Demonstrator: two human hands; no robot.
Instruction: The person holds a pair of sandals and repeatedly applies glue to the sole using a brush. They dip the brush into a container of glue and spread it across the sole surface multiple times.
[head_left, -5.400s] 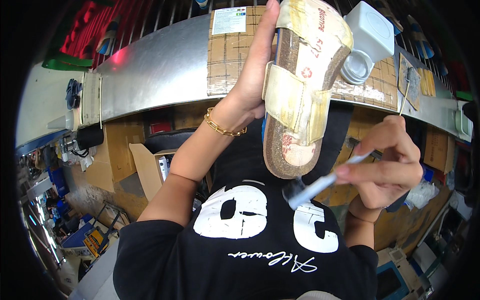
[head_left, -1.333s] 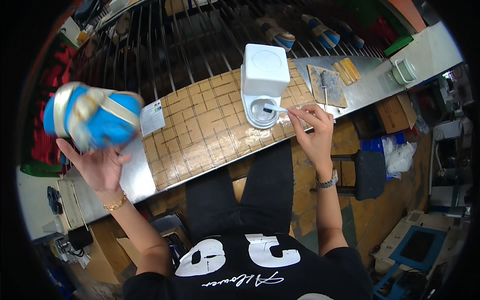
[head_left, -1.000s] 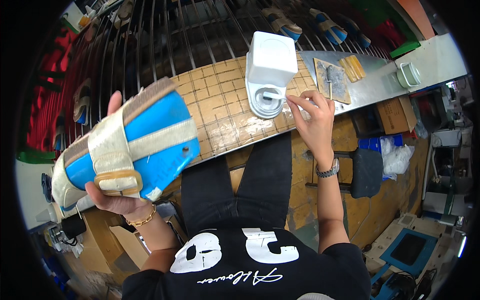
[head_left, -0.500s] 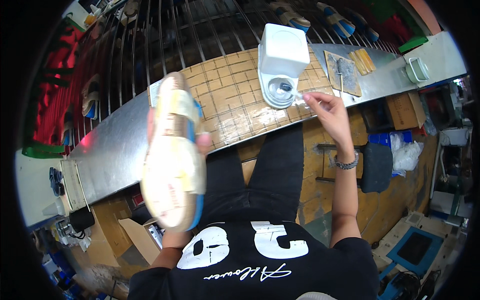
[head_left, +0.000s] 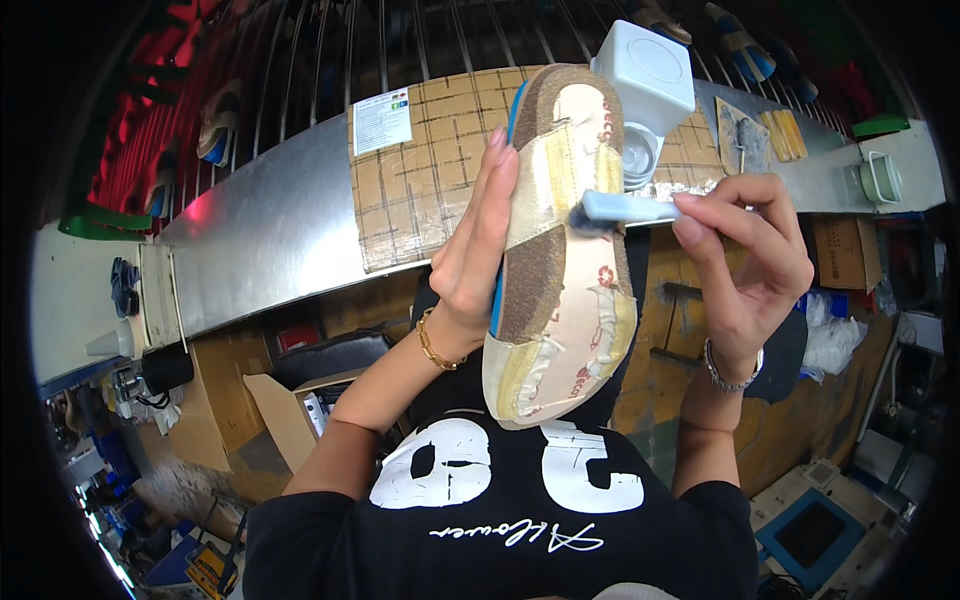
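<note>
My left hand (head_left: pixel 474 248) grips an unfinished sandal (head_left: pixel 578 262) on a blue last from its left side, with the underside toward me and the toe and heel standing nearly upright. The sole area shows cork-brown patches, a pale insole board and folded-over cream straps. In my right hand (head_left: pixel 755 255), thumb and fingers pinch the pale handle of a small brush (head_left: pixel 630 208). Its dark bristles touch or hover just over the strap fold at the sandal's middle; motion blur hides which. Behind the sandal stands a white glue dispenser (head_left: pixel 648 72) with a round clear cup.
Taped brown cardboard (head_left: pixel 430 190) covers part of the metal bench (head_left: pixel 270 220). A stained square board (head_left: pixel 742 135) and yellow sticks (head_left: pixel 782 135) lie at the right. Beyond the bench, metal rods carry more lasted sandals (head_left: pixel 218 128). An open carton (head_left: pixel 290 415) sits below, at left.
The brush has come out of the dispenser cup and over to the sandal. My left hand has brought the sandal rightward, in front of the dispenser. The view has shifted somewhat.
</note>
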